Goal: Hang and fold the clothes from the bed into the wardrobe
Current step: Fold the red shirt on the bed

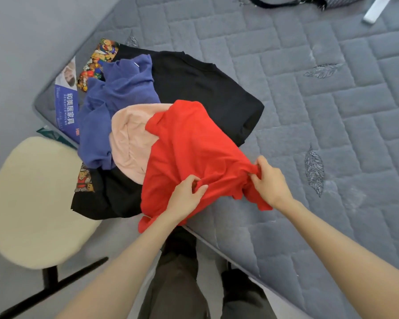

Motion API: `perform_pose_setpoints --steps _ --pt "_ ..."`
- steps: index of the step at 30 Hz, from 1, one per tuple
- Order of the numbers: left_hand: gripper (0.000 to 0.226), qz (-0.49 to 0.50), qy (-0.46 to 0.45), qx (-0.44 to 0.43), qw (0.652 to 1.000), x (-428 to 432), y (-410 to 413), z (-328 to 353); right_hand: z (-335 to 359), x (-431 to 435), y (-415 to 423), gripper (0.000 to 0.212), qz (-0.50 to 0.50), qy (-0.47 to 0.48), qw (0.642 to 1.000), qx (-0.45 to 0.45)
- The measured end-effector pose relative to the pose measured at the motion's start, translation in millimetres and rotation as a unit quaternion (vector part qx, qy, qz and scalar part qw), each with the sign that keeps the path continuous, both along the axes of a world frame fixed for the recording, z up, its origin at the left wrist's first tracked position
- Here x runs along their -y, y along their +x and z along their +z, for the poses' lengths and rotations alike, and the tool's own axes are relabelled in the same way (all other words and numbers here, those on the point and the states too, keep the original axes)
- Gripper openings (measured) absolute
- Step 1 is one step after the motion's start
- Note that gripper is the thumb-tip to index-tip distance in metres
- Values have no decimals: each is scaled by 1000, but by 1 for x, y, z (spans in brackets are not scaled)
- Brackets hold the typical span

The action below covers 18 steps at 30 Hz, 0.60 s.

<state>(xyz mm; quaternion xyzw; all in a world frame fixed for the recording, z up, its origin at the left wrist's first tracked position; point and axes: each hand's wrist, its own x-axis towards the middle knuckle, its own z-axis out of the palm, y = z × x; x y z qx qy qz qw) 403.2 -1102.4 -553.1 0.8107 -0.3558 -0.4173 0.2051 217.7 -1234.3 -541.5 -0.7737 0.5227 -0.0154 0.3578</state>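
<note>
The left hand [186, 193] is gripping a bunched fold of the red garment [189, 143] with its fingers curled round the cloth. The right hand [271, 180] is pinching another fold of the same near edge, so both hands are clamped on fabric and holding it a little apart. The garment is lying on top of the heap at the corner of the bed [332, 111], draping over the pink garment [129, 143]. It is also overlapping the black garment [200, 88], with the blue garment [111, 104] just beside them. The main risk, as I judge it, is that lifting now is going to drag the pink piece along, since the red cloth is resting directly on it. The heap is sitting right at the bed's corner, so anything tugged loose could be sliding off towards the chair [32, 199] or the floor. A second risk is that the hands are holding crumpled folds rather than clean corners, so the garment may be coming up twisted and hard to fold or hang. Its long axis is running from the middle of the heap towards the person, leaning slightly to the right at the near end. The held edge is pointing at the person, though the crumpling is hiding whether that end is the hem or the shoulders.
</note>
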Motion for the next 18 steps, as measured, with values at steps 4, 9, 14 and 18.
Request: perform_pose_setpoints --steps 4,9,14,18 --pt "18 -30 -24 -52 998 -4 -96 6 34 -6 -91 25 -45 -45 997 -40" --pt "17 -105 47 -254 960 3 -223 10 52 -19 -209 29 -251 -65 951 -168" --pt "25 -191 20 -147 970 8 -267 6 25 -52 -280 32 -195 77 941 -267" --pt "32 -226 5 -48 973 12 -243 -8 -2 -73 -284 39 -206 101 954 -194"
